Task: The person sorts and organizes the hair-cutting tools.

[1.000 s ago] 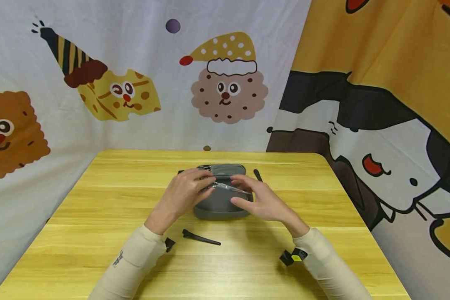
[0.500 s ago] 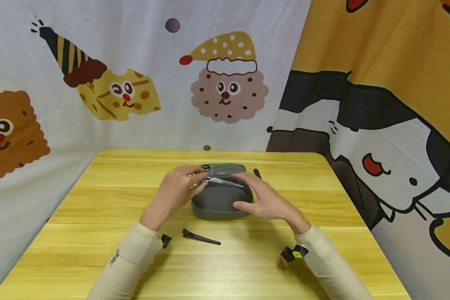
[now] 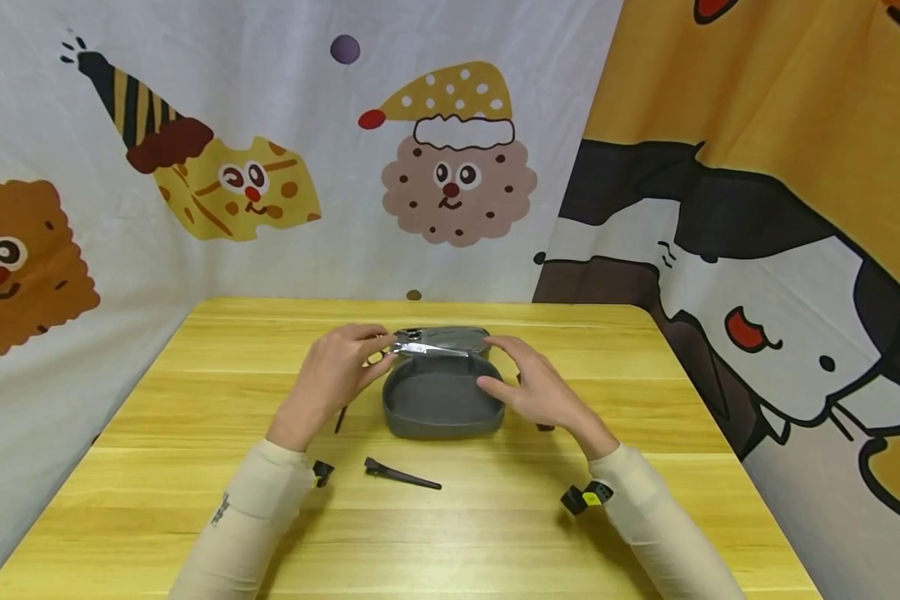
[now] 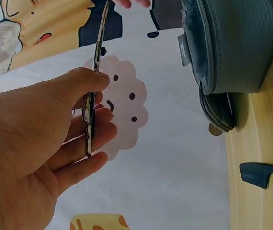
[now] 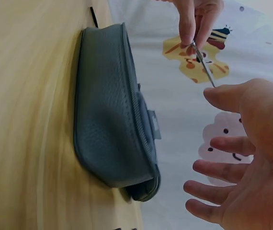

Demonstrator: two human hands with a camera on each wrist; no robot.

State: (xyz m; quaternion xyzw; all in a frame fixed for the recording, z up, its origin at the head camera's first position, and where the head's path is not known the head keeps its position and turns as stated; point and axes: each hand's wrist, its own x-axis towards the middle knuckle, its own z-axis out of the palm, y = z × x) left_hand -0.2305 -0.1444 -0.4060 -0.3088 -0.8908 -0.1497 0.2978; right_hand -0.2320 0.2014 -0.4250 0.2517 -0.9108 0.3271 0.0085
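Note:
My left hand (image 3: 332, 375) pinches slim, shiny silver scissors (image 3: 437, 350) by the handle end, with the thumb on one side and the fingers on the other, as the left wrist view shows. Their blades point right, closed together, and overlap the lid of a grey zip case (image 3: 442, 429) in the head view. Open and relaxed, my right hand (image 3: 540, 383) hovers at the case's right side. In the right wrist view its thumb (image 5: 225, 98) comes right by the scissors' tip, while the other fingers are spread and hold nothing.
A black hair clip (image 3: 402, 475) lies in front of the case. Beside my left hand shows a thin dark piece (image 3: 341, 419), and a dark object (image 3: 545, 427) is partly hidden under my right hand. Dark rings (image 3: 414, 335) show at the lid. A patterned curtain (image 3: 285, 267) hangs behind the table.
My left hand has drawn left and slightly away with the scissors, which now overlap the lid instead of the case's body. The right hand has shifted a little to the right, exposing the case's inside.

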